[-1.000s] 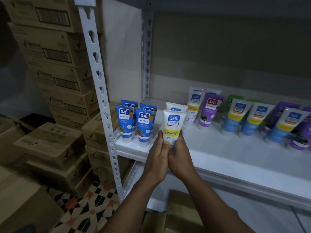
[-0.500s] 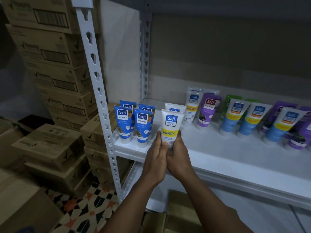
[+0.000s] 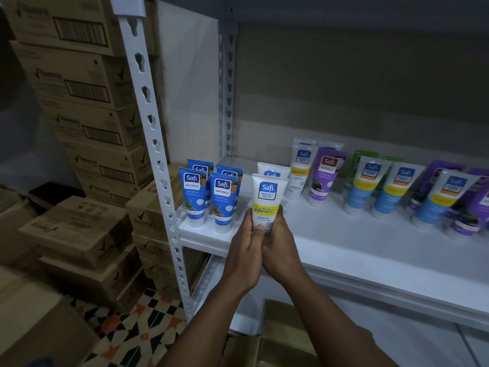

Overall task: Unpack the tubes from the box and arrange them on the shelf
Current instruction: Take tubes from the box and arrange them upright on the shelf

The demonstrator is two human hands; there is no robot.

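Tube, white-yellow, upright at the shelf front, frame center; left hand and right hand, grips wrapped round its base. 4 blue tubes just left; box below, contents hidden.

At frame centre, left hand and right hand hold a Perfect White tube at the shelf front, Naturals tubes to its left, a second tube behind, cartons stacked far left.

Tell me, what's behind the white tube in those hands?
A second white tube stands there, with only its top edge and blue logo showing. The held tube covers its lower part.
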